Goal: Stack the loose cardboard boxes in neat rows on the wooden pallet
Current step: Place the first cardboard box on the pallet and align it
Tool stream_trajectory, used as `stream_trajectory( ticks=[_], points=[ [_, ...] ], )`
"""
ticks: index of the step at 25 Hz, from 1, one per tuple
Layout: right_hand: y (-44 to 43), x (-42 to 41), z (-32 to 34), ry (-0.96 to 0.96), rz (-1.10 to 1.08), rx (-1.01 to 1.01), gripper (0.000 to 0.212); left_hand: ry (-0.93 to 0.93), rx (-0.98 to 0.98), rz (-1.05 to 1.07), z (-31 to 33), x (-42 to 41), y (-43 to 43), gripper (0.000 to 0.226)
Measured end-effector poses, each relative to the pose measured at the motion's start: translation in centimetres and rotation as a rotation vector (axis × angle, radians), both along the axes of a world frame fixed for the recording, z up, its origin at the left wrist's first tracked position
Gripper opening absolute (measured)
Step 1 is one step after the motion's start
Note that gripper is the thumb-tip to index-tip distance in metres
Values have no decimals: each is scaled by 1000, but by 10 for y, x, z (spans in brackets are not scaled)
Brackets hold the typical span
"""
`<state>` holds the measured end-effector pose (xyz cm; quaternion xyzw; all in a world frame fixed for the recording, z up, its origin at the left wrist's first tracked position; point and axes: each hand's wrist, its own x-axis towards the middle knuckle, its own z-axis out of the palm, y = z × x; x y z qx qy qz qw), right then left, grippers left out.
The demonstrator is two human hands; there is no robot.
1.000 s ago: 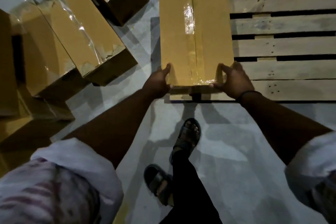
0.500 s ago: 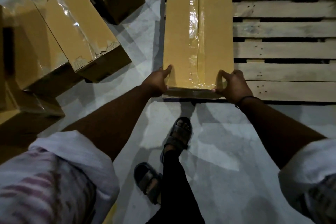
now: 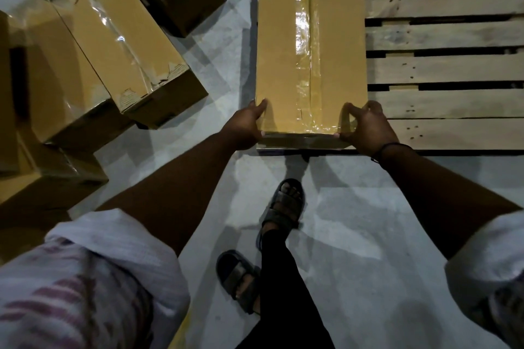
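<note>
The long tan cardboard box (image 3: 283, 51), with glossy clear tape along its centre seam, lies flat at 12 o'clock on the left edge of the wooden pallet (image 3: 442, 68). The left hand (image 3: 245, 127) grips its near left corner and the right hand (image 3: 365, 127) its near right corner, thumbs on top. Loose boxes (image 3: 119, 45) lie jumbled on the floor (image 3: 354, 235) at 10 o'clock.

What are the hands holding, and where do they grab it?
The long cardboard box, by its near end: the left hand grips the near left corner, the right hand the near right corner.
</note>
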<state>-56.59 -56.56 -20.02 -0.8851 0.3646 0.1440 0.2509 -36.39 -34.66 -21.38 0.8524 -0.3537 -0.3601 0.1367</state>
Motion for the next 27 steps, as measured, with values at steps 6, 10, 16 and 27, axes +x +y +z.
stream_trajectory(
  ticks=[6,10,16,27],
  points=[
    [6,2,-1,3,10,-5,71,27,-7,58,-9,2,9,91],
    [10,1,-5,-2,4,-6,72,24,-21,33,-9,1,18,91],
    [11,1,-8,-10,-7,-18,71,13,11,30,-10,0,16,92],
    [11,7,-9,9,-22,-7,70,31,-36,100,-4,0,10,87]
  ],
)
